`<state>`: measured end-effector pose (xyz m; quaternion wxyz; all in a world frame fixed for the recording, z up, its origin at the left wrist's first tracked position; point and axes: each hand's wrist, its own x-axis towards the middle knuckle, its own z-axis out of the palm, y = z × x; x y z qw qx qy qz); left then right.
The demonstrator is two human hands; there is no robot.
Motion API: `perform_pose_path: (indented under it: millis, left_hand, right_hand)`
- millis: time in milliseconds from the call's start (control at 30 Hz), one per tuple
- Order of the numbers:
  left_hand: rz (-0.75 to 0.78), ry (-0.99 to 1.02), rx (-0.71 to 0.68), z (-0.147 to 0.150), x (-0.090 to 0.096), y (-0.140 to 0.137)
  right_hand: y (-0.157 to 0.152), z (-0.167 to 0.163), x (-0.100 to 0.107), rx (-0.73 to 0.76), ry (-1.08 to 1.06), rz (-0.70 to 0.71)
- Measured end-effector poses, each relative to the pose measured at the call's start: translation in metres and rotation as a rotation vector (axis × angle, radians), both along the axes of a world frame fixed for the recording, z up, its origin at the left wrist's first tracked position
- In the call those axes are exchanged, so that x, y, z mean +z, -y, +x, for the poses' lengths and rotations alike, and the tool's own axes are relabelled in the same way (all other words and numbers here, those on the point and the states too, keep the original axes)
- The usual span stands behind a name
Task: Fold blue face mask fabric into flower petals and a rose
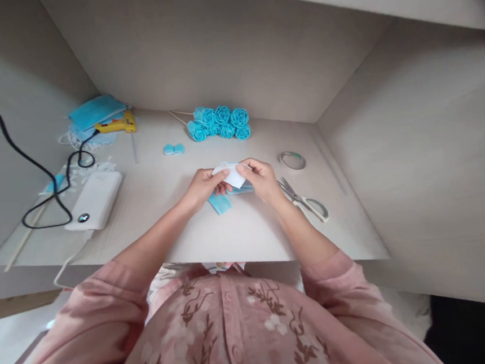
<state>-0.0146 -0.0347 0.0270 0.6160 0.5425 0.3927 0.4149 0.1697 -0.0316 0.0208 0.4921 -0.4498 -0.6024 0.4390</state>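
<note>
A small piece of white mask fabric (234, 176) is stretched between my two hands, its pale blue edge showing along the top. My left hand (205, 185) pinches its left side between thumb and fingers. On the opposite side, my right hand (262, 175) grips it with the thumb on top. Below the hands lie blue fabric pieces (220, 203) on the table, partly covered by my fingers. Scissors (304, 200) with white handles rest just right of my right wrist, blades slightly apart. A roll of tape (293, 160) lies beyond them.
Blue fabric roses (223, 122) on sticks lie at the back, with a blue petal-shaped piece (174, 149) nearer. At left are a yellow glue gun (116, 125), blue masks (97, 111), a white power bank (95, 200), a black cable (46, 226) and a thin stick (24, 239). Panels enclose the table.
</note>
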Motion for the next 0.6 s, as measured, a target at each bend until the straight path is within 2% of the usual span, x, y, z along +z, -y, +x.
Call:
perform_pose_path:
  millis: [267,467,600]
  left_hand:
    - [-0.021,0.112,0.112,-0.0019,-0.0026,-0.0043]
    - [0.001,0.095,0.103,-0.0005,-0.0051,-0.0052]
    - [-0.055,0.259,0.16,-0.0006,-0.0062,-0.008]
  right_hand:
    - [0.0013,-0.0031,0.0015,-0.029,-0.016,-0.006]
    - [0.0014,-0.0051,0.0004,-0.03,-0.075,-0.027]
    - [0.0026,-0.01,-0.0011,0.024,-0.128,-0.127]
